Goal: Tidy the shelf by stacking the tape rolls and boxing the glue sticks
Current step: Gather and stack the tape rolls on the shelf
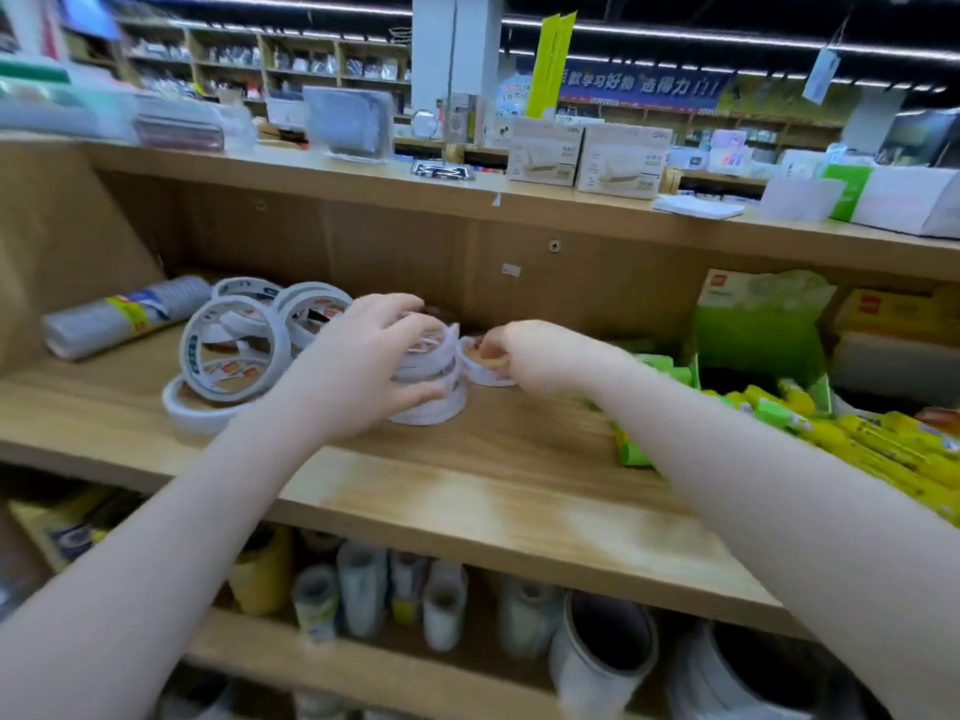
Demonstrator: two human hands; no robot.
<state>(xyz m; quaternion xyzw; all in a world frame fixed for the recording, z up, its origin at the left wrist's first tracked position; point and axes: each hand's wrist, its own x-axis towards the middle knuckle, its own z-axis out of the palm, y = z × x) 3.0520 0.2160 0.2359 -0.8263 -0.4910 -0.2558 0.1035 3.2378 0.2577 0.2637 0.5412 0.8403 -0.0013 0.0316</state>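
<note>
On the wooden shelf [519,491], loose tape rolls [234,350] lie in a heap at the left, beside the left hand [363,366], whose curled fingers grip a short stack of tape rolls [431,387] standing mid-shelf. Just right of it, the right hand [535,356] pinches a single tape roll [483,374] lying flat. Farther right, the open green box [753,324] holds some glue sticks [857,444], with more spilled in front.

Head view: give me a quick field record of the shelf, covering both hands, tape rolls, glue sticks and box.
left hand: grips stack of white tape rolls
right hand: pinches single white tape roll lying beside the stack
loose white tape rolls: jumbled left of stack, unstacked
yellow-green glue sticks: scattered on wooden shelf, right side
green cardboard box: open, behind glue sticks
</note>
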